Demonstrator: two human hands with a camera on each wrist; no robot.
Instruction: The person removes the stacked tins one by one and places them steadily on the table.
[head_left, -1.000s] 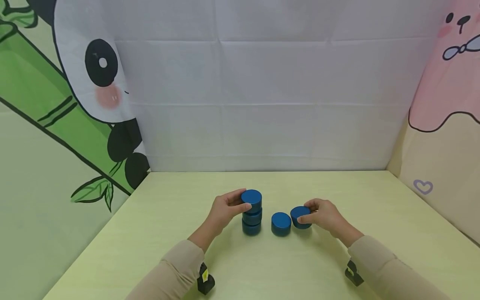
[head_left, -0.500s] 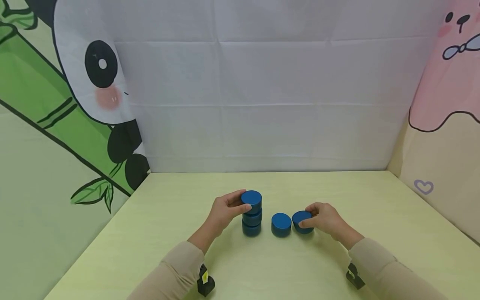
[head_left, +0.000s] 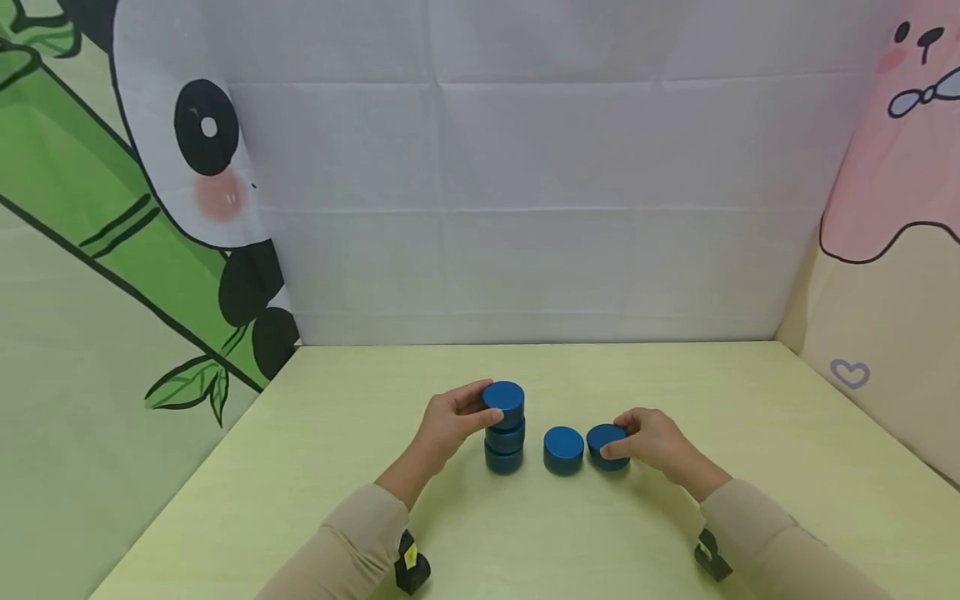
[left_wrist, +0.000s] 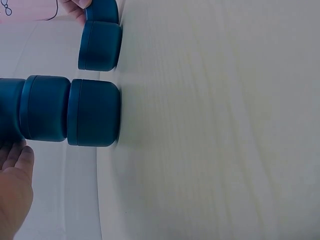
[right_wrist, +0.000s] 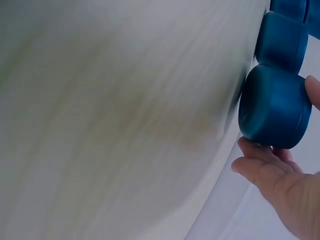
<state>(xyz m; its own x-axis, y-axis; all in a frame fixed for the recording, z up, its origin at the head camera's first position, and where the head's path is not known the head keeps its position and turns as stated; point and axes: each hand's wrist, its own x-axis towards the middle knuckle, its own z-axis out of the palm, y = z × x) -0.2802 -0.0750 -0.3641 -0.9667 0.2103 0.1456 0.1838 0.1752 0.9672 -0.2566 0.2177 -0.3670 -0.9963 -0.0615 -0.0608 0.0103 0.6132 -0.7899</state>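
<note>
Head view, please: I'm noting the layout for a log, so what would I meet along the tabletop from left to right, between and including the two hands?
Left hand → stack of three short blue cylinders → ungripped blue cylinder → gripped blue cylinder → right hand.

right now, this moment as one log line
left hand: holds top cylinder, three-high stack | right hand: grips rightmost cylinder | lone cylinder: between, on table

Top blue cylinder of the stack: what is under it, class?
Under the top cylinder are the middle cylinder, the bottom cylinder, then the table. Covered, so not visible: the table patch beneath them, and most of both lower cylinders' upper faces.
</note>
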